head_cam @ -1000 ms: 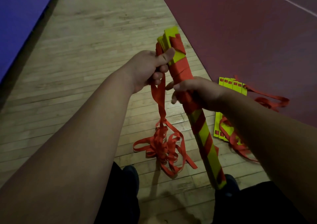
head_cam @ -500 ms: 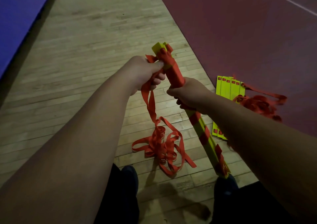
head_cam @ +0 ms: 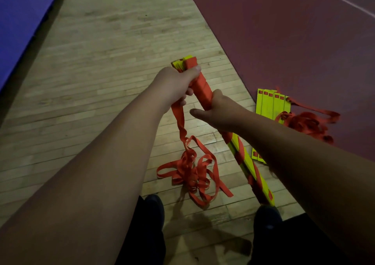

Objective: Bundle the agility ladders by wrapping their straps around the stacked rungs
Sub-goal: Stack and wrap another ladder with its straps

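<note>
A stack of yellow rungs [head_cam: 246, 159] slants from my right foot up to the middle of the view, its upper part wound tight in red strap [head_cam: 202, 90]. My left hand [head_cam: 175, 84] grips the stack near its top end, thumb pressed on the wrap, and holds the loose strap. That loose strap [head_cam: 190, 169] hangs from the hand into a tangled pile on the floor. My right hand [head_cam: 218, 110] holds the stack just below the wrapped part, with one finger stretched out to the left.
A second ladder, yellow rungs [head_cam: 272, 106] with a heap of red strap [head_cam: 306, 122], lies to the right at the border of the wooden floor and the dark red mat [head_cam: 284, 31]. A blue mat [head_cam: 18, 17] lies far left. My dark shoes [head_cam: 154, 210] stand below.
The bundle has tipped away and lower. My left hand slid toward its top end, and my right hand shifted its hold below the wrap with a finger now stretched out.
</note>
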{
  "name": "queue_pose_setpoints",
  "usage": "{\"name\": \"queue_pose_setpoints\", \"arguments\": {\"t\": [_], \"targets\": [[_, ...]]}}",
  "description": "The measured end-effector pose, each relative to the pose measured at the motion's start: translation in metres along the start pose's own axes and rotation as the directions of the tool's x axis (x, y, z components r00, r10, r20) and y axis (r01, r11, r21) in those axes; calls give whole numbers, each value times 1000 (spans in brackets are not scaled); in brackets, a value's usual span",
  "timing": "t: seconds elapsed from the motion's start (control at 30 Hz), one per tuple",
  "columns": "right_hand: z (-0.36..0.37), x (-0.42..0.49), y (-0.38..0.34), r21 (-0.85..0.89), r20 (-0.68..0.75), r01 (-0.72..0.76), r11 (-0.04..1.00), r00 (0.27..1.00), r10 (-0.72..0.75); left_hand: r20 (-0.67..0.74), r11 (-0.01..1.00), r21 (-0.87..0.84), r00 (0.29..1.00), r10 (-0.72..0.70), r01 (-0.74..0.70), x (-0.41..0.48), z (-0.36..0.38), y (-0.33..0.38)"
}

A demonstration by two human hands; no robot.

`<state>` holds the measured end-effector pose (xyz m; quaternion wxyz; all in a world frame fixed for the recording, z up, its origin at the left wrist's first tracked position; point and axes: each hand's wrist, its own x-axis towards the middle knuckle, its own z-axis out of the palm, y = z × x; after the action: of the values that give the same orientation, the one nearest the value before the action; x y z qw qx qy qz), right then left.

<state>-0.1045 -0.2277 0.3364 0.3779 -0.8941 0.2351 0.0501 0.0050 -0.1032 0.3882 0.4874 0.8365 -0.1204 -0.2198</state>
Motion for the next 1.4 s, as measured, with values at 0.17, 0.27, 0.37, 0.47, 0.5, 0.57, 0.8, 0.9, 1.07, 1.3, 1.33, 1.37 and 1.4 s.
{"name": "queue_pose_setpoints", "arguments": {"t": [0.17, 0.27, 0.37, 0.47, 0.5, 0.57, 0.8, 0.9, 1.07, 1.3, 1.33, 1.37, 1.4], "targets": [[-25, -5, 2, 416, 176, 17, 909, 979, -99, 128, 984, -165, 988, 89, -67, 3, -14, 2], [-33, -9, 10, 616, 363, -122, 778, 920, -144, 219, 962, -259, 964, 149, -90, -2, -13, 7], [-33, -12, 13, 668, 500, -211, 713, 837, -220, 302, 965, -256, 943, 143, -64, -4, -11, 9], [-28, -10, 14, 624, 466, -165, 764, 863, -195, 327, 983, -180, 940, 98, -40, -4, -14, 7], [-26, -8, 15, 605, 451, -154, 781, 875, -177, 321, 989, -143, 944, 75, -30, -3, -16, 6], [-24, -6, 18, 568, 430, -147, 810, 892, -139, 348, 995, -97, 937, 29, 5, -1, -19, 4], [-22, 0, 24, 546, 399, -148, 824, 912, -100, 368, 996, -80, 930, 7, 25, -3, -20, 4], [-14, 1, 18, 486, 314, -111, 867, 948, -54, 305, 997, -58, 952, -38, 59, -2, -20, 3], [4, 3, 12, 259, 110, -41, 965, 994, 13, 194, 980, -119, 971, -137, 162, 5, -17, -1], [9, 9, 14, 164, 126, -106, 981, 988, 86, 119, 987, -69, 984, -133, 142, 9, -10, -10], [8, 10, 14, 149, 122, -102, 983, 989, 84, 111, 991, -50, 987, -119, 125, 8, -10, -9], [8, 9, 13, 125, 113, -96, 987, 990, 82, 94, 994, -19, 990, -105, 107, 8, -8, -8], [9, 9, 13, 94, 97, -85, 992, 992, 76, 67, 996, 20, 994, -90, 89, 6, -7, -7]]}}
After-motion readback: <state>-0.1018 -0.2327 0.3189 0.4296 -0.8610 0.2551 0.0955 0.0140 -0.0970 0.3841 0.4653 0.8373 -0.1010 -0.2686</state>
